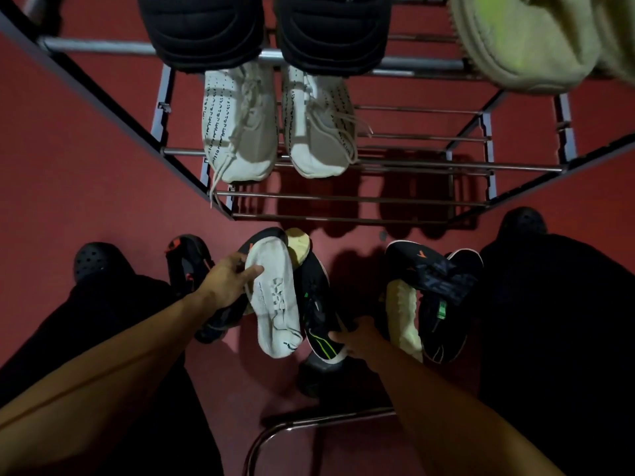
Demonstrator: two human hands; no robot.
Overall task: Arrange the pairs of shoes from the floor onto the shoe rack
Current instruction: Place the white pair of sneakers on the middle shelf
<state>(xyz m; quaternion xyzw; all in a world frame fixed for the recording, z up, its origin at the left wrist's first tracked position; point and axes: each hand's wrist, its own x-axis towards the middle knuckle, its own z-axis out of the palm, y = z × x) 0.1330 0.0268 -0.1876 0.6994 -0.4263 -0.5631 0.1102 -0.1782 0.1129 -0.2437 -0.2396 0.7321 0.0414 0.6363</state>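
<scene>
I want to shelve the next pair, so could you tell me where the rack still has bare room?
The white sneakers fill the left of their tier; the bars to their right are bare. The lowest rails near the floor are bare too. The top is crowded: black slides and an olive shoe. Both the left hand and the right hand grip shoes.

left hand (228, 276) grips white-soled shoe (275, 304) | right hand (360, 338) grips black shoe (318, 304)

We reach both bare arms down and forward; our left hand (229, 277) curls its fingers in a grip, and our right hand (357, 335) grips too.
</scene>
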